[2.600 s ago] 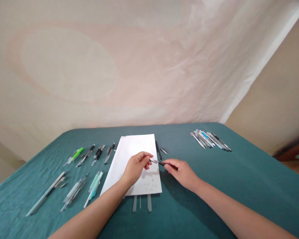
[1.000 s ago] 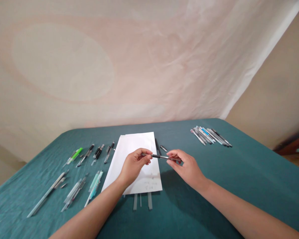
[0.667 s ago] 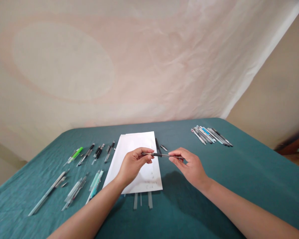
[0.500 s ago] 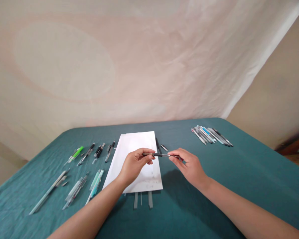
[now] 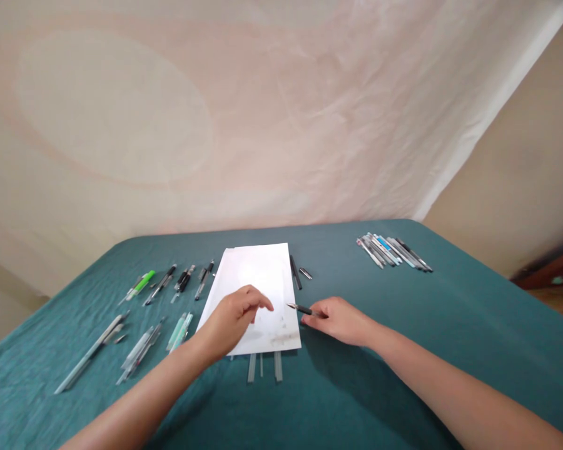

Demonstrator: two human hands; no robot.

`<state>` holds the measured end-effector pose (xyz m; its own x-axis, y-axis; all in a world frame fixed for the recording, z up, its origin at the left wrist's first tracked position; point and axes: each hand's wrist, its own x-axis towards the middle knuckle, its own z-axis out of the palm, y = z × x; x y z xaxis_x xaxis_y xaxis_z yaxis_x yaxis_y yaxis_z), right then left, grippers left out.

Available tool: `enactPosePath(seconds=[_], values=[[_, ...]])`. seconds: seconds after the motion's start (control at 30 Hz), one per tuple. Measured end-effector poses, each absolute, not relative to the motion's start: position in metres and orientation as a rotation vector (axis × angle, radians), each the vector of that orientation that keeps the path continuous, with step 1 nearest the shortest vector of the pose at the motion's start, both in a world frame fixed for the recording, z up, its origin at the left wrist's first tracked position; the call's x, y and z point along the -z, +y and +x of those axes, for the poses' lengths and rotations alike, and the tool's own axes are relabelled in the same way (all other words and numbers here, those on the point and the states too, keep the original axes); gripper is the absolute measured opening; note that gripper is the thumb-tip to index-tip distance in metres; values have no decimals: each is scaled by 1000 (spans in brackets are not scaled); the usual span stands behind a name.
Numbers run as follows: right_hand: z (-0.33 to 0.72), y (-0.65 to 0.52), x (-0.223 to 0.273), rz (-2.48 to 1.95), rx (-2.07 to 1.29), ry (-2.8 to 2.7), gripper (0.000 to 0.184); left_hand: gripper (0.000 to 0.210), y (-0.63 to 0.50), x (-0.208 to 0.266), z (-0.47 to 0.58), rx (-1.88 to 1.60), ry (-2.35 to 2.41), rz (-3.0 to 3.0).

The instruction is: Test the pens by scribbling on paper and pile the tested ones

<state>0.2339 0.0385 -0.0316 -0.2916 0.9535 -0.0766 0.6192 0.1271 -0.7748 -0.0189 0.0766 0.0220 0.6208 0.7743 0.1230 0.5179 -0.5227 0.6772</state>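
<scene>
My right hand (image 5: 335, 319) pinches a fountain pen (image 5: 304, 309) near the right edge of the white paper (image 5: 256, 269). The pen's dark grip and metal nib stick out to the left, while its rear part is hidden in the fingers. My left hand (image 5: 237, 315) hovers over the paper, its fingers bent but apart, with nothing seen in them. Just beyond the right hand lie a dark pen barrel or similar slim black piece (image 5: 295, 272) and a short dark cap with shiny bands (image 5: 305, 273).
On the green cloth-covered table (image 5: 380, 394), small groups of pens lie at left, among them a bright green one (image 5: 144, 284) and pale turquoise ones (image 5: 180, 331). A row of pens (image 5: 394, 251) lies back right. Clear strips (image 5: 278, 367) poke out under the paper.
My left hand has let go of the pen and moved left and slightly down. The right hand has lowered toward the table with the pen, whose nib now shows.
</scene>
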Motion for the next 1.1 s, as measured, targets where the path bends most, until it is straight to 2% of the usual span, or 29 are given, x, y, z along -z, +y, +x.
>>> enactPosePath(seconds=[0.13,0.27,0.37,0.57,0.7,0.9,1.1], values=[[224,34,25,-1332,-1566,-1675,37,31,41,-15,-18,-382,1061,2570],[220,34,18,-1140,-1716,-1556,45,32,24,-14,-9,-233,1203,2837],[221,35,19,-1170,-1553,-1618,41,30,26,-11,-8,-177,1262,2900],[215,32,25,-1431,-895,-1930,18,31,37,-6,-20,-243,1261,2773],[204,26,28,-1451,-623,-2122,18,34,37,-4,-23,-201,1204,2828],[201,24,35,-1444,-471,-2203,9,29,37,8,-19,-224,1169,2839],[205,24,34,-1428,-533,-2179,14,23,57,-3,-44,-806,1283,2645]])
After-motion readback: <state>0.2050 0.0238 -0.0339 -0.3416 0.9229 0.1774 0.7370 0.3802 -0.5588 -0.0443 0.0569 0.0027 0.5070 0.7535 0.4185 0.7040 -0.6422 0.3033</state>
